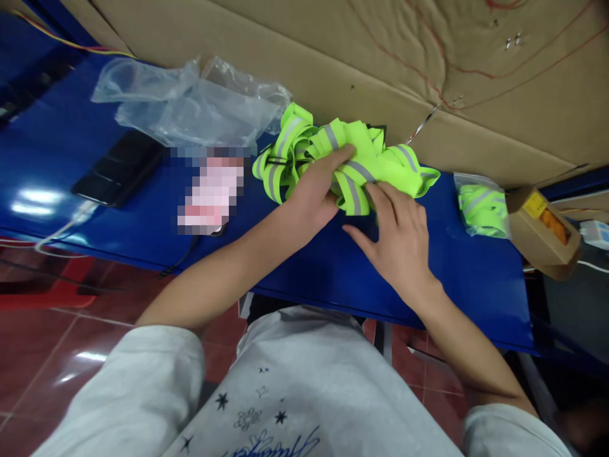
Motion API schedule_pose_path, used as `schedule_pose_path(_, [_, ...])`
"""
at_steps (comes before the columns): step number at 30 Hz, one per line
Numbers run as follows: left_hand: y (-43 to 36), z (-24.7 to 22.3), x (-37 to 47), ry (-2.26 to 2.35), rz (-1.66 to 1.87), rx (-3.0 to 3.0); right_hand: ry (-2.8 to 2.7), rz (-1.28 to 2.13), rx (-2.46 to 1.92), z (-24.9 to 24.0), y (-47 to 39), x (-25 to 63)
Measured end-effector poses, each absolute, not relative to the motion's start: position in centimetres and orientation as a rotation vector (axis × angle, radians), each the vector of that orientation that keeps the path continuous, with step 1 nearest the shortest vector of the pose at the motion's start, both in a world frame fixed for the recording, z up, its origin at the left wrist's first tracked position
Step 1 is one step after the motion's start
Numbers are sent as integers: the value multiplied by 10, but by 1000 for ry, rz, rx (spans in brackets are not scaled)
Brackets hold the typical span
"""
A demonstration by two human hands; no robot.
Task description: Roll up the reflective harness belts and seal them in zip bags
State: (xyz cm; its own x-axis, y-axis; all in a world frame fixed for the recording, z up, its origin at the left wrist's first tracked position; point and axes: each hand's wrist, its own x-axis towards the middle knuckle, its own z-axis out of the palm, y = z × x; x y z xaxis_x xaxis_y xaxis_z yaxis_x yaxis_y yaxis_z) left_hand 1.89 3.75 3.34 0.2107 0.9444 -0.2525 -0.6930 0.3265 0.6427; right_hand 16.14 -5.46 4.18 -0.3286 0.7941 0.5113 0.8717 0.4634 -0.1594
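A tangled heap of neon yellow-green reflective straps [333, 136] with grey stripes and some black buckle parts lies on the blue table, against the cardboard backing. My left hand [314, 190] reaches into its front, the thumb lying over a strap and the other fingers hidden beneath, closed on it. At the heap's front right edge, my right hand [399, 231] touches the straps with bent fingertips. Its thumb points away from the fingers, and I see nothing held between them. A clear bag with a folded reflective strap [484, 209] inside lies to the right.
Crumpled clear plastic bags [190, 105] lie at the back left. Before them are a black phone [118, 168] with a white cable and a blurred-out pink item [212, 193]. An open cardboard box [545, 235] stands at the right end. Red wires run along the cardboard panel [304, 51].
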Motion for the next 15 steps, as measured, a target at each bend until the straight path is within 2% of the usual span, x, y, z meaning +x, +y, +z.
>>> schedule_pose_path(2, [37,36,18,700,1197,420,-2194,-194,-1382,23,-52,163])
schedule_pose_path(4, [39,36,15,741,1242,400,-2167,-33,-1290,14,-47,170])
schedule_pose_path(7, [48,35,8,725,1353,410,-2106,234,-1174,17,-42,183])
schedule_pose_path(11, [57,40,-1,629,1417,492,-2149,342,-1094,32,-43,196])
schedule_pose_path(15, [54,57,-15,640,1441,556,-2273,797,-973,34,-51,207])
